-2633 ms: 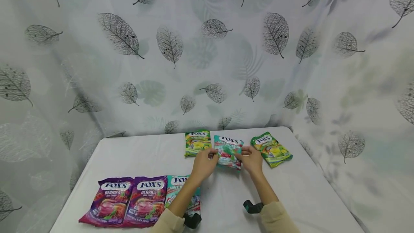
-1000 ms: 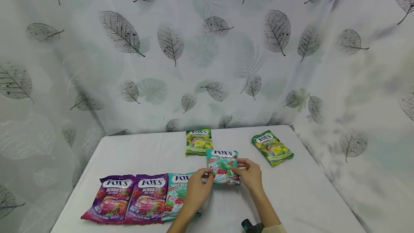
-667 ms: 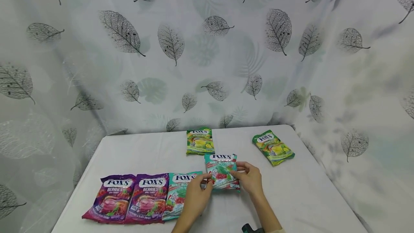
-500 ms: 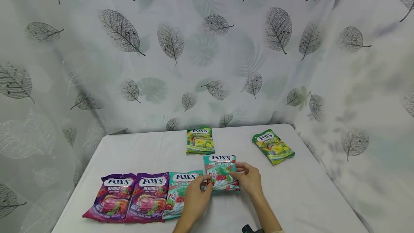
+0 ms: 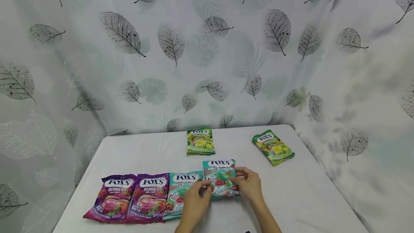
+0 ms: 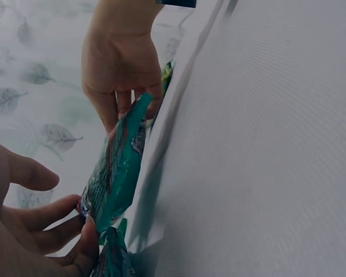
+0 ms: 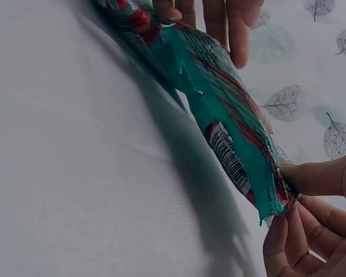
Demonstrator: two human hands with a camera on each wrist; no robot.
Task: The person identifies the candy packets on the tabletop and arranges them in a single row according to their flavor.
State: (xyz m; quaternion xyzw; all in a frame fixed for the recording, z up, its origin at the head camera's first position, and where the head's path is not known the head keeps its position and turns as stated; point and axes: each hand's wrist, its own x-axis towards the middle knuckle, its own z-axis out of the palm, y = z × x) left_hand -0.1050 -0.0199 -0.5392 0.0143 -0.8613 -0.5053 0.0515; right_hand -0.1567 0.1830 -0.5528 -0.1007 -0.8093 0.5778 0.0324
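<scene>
A teal Mint Blossom candy bag (image 5: 220,178) is between both hands, just right of a second teal candy bag (image 5: 185,184) on the table. My right hand (image 5: 249,183) pinches its right edge, thumb in front and fingers behind. At its lower left edge, my left hand (image 5: 195,200) grips it with the fingertips and partly covers the second teal bag. The right wrist view shows the held bag (image 7: 224,109) tilted, its lower edge off the white cloth with a shadow beneath. Two purple Berries candy bags (image 5: 113,199) lie side by side at the left of the row.
A green-yellow candy bag (image 5: 200,142) lies behind the held one near the back edge. Another green-yellow bag (image 5: 273,147) lies slanted at the back right. The white-covered table (image 5: 300,190) meets a leaf-printed curtain (image 5: 207,64) behind it.
Both hands have brought the held teal bag from the back row toward me and slightly left, down beside the second teal bag. The other bags keep their places.
</scene>
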